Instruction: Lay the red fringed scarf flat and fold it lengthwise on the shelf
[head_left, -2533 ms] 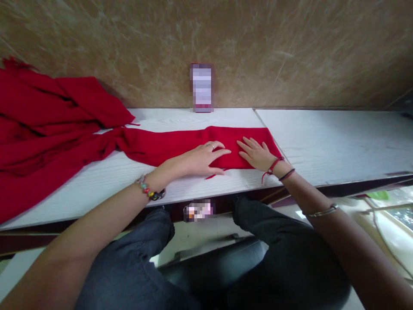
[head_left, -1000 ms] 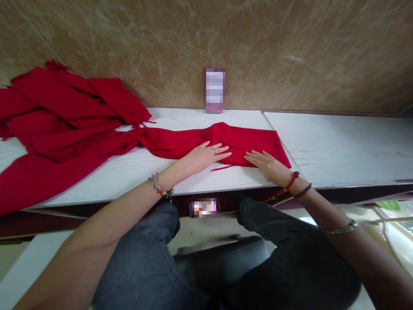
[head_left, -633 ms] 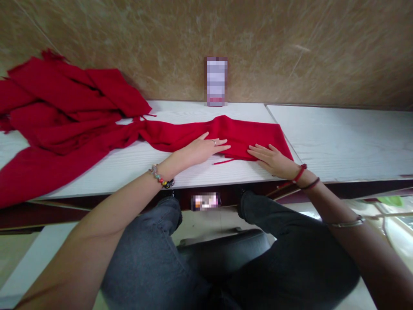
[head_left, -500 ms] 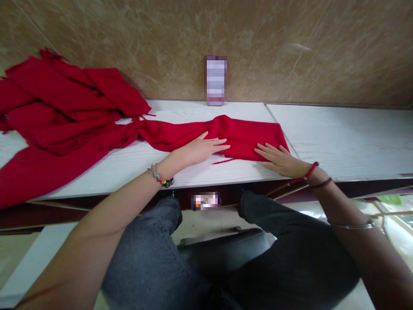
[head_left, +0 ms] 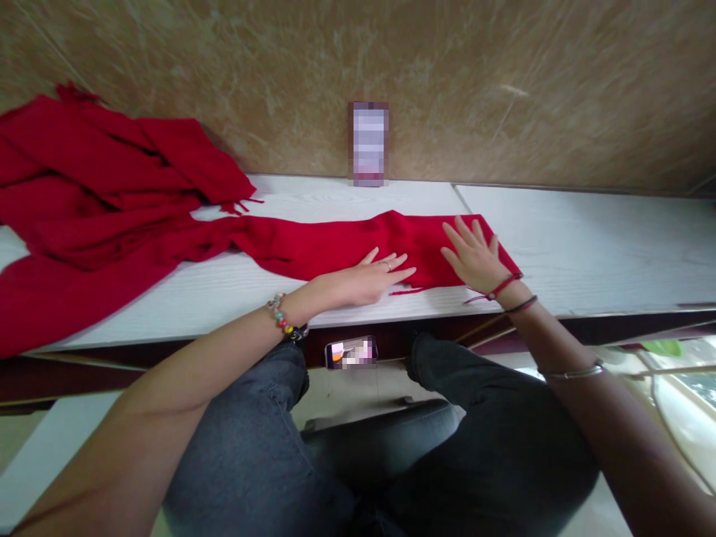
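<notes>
A red scarf [head_left: 330, 242] lies along the white wood-grain tabletop [head_left: 587, 253], narrow and fairly flat on the right, bunched in loose folds on the left. Some fringe threads show at its edges. My left hand [head_left: 369, 283] rests at the near edge of the flat part, fingers stretched out over the cloth. My right hand [head_left: 475, 257] is over the scarf's right end with its fingers spread. Neither hand grasps the cloth. Whether the right palm presses on it or hovers just above, I cannot tell.
A phone [head_left: 369, 145] with a blurred screen leans upright against the brown marbled wall [head_left: 224, 60] behind the table. Below the front edge, a second phone [head_left: 351, 353] with a lit screen lies between my knees. My legs are close under the table.
My right hand has moved away from me, from the near edge farther over the scarf's right end, its fingers spreading. My left hand has slid slightly right and toward me. The view has shifted slightly.
</notes>
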### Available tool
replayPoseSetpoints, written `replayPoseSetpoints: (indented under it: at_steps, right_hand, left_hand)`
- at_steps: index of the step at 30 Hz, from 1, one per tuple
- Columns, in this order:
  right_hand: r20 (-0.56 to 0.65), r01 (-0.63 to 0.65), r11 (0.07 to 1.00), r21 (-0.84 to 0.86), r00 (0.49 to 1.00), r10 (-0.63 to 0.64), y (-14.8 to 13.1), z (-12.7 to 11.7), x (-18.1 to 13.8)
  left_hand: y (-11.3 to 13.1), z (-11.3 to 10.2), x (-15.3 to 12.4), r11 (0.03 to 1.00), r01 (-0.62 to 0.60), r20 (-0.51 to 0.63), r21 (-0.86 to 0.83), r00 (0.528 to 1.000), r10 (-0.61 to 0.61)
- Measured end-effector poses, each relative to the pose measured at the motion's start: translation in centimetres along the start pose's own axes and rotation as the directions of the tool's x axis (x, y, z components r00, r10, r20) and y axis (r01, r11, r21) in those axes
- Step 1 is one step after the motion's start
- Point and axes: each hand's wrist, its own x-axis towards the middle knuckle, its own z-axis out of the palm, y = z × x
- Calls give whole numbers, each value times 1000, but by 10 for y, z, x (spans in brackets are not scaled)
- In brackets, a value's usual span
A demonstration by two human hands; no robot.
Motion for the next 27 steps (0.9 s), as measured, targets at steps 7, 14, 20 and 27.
replayPoseSetpoints:
  at_steps: [7, 14, 20, 27]
  right_hand:
    - [211, 98, 995, 33, 972, -103, -16, 8, 16]
    - [161, 195, 980, 46, 966, -200, -2, 13, 14]
    - [241, 110, 994, -19, 965, -102, 2, 7, 12]
    - [144, -20, 991, 129, 990, 1, -46, -6, 38]
  left_hand:
    - [-24, -13, 11, 991, 4, -224, -135, 974, -35]
    - [-37, 2, 43, 938, 291, -145, -189, 936, -320]
    - [-42, 2, 34, 878, 446, 41, -175, 894, -446]
    - [-36, -5, 25, 875, 449, 74, -179, 893, -443]
